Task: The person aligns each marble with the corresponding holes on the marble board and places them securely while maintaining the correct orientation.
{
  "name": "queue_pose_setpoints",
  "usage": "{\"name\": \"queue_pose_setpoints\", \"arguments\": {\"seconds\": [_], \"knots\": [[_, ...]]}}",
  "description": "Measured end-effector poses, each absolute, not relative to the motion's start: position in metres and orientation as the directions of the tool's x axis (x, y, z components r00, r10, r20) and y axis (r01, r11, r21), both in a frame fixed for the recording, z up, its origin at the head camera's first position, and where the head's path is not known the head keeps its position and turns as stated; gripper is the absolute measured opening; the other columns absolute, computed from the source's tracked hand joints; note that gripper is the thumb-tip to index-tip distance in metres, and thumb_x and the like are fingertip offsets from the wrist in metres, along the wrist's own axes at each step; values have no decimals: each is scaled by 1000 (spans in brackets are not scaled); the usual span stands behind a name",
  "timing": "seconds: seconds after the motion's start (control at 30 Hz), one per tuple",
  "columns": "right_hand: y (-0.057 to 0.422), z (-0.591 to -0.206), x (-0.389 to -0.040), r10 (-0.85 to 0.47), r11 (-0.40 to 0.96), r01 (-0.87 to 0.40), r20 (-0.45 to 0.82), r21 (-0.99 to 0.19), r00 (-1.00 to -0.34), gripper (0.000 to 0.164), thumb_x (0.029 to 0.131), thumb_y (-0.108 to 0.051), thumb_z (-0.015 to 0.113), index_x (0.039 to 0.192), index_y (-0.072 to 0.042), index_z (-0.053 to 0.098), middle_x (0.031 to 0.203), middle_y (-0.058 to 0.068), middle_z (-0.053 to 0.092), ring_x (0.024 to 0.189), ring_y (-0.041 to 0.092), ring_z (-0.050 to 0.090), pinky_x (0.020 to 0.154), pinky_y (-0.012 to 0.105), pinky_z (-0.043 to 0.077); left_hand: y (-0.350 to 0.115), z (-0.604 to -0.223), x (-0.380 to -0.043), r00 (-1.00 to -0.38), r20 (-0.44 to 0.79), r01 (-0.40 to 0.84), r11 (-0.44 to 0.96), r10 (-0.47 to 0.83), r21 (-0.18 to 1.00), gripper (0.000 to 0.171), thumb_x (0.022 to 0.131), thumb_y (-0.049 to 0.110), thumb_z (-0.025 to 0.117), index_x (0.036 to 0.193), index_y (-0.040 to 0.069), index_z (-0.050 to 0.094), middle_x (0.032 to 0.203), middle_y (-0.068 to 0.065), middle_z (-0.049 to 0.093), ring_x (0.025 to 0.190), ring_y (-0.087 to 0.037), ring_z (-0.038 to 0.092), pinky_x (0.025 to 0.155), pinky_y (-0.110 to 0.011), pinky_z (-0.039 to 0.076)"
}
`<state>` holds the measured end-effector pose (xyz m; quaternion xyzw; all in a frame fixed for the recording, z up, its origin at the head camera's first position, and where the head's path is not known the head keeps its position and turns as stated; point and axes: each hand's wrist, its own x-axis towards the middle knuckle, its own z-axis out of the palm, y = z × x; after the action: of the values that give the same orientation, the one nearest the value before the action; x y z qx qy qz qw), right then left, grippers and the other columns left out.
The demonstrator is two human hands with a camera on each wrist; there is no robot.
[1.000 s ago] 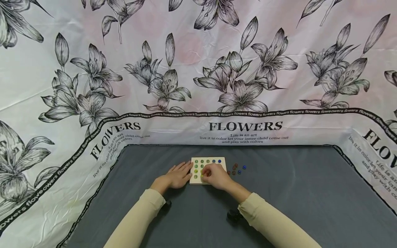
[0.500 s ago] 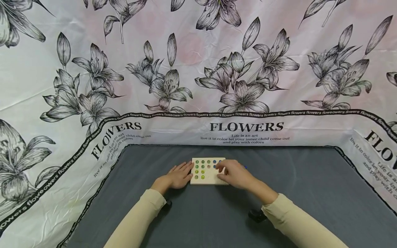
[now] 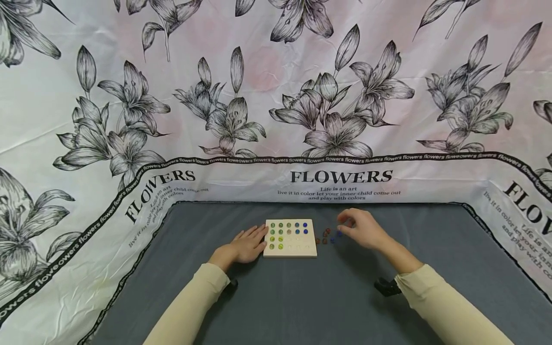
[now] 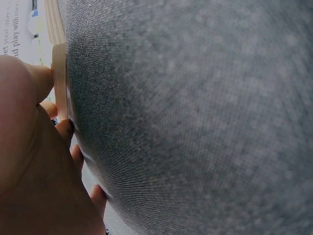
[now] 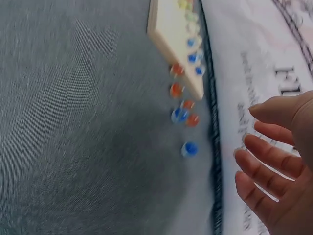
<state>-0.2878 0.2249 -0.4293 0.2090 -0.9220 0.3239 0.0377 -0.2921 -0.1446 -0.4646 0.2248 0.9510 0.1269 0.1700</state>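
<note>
A pale wooden board (image 3: 297, 244) lies flat on the table. Glass marbles sit in its holes: green and yellow on the left, blue (image 3: 305, 224) at the back right, while the front right holes hold none. My left hand (image 3: 247, 245) rests at the board's left side, fingers extended and touching its wooden edge (image 4: 59, 78). Over the loose marbles at the right hovers my right hand (image 3: 362, 229). Its fingers are spread and hold nothing in the right wrist view. Loose red marbles (image 5: 176, 90) and two blue marbles (image 5: 190, 149) lie below that hand.
Grey cloth (image 3: 276, 297) covers the table. Behind it hangs a white curtain (image 3: 241, 182) with printed flowers and lettering. A black wrist device (image 3: 387, 286) sits under the right forearm.
My right hand has left the board and moved right to above the loose marbles. A second yellow marble shows in the front row, where the fingers were. The left hand stays put.
</note>
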Motion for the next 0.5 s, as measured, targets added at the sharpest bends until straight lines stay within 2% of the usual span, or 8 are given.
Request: {"name": "queue_pose_setpoints", "arguments": {"seconds": [0.27,0.5], "knots": [[239,-452,-300,-326,683,-297,86,-667,-941,32,95,-11,72,120,7,66,112,20,69,92,28,68,70,38,56,-145,-465,-293,-840,-278,381,871,466,311,58,114,38,30,166,17,18,172,-3,14,158,-26,11,126,-53,11],[240,-463,-307,-344,644,-283,61,-711,-937,34,93,-8,73,121,10,64,106,21,69,91,29,69,70,37,57,-145,-466,-294,-839,-279,381,871,466,309,58,114,39,30,166,17,17,172,-2,13,159,-26,11,127,-53,10]]}}
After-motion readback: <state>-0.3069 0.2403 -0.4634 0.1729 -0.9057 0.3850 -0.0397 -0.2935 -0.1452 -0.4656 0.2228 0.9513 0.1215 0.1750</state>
